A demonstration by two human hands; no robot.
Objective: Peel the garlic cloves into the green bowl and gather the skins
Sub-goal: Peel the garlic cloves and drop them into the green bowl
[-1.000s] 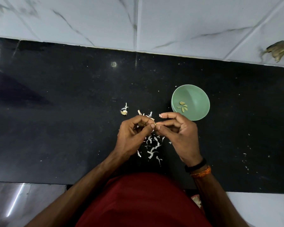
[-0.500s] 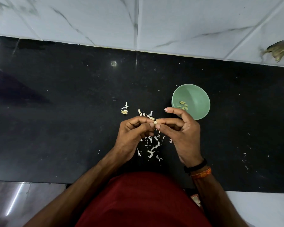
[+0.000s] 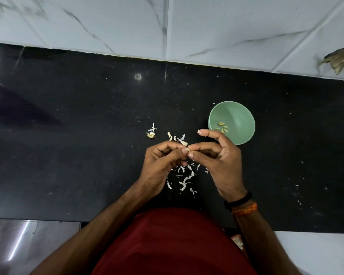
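The garlic clove point(image 3: 187, 149) is largely hidden between the fingertips of the left hand point(image 3: 160, 165) and the right hand point(image 3: 221, 165); only a small pale tip is exposed, so how much of it is peeled cannot be determined. Part of the skins point(image 3: 184, 176) is covered by both hands. The pieces in the green bowl point(image 3: 240, 124) are too small to be counted reliably. The tabletop point(image 3: 68, 145) is cut off at the left and right edges. Both forearms are cut off at the lower edge.

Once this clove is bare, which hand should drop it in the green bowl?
Probably the right hand: the green bowl lies just beyond its fingers, while the left hand is on the far side of the garlic clove both hands pinch.
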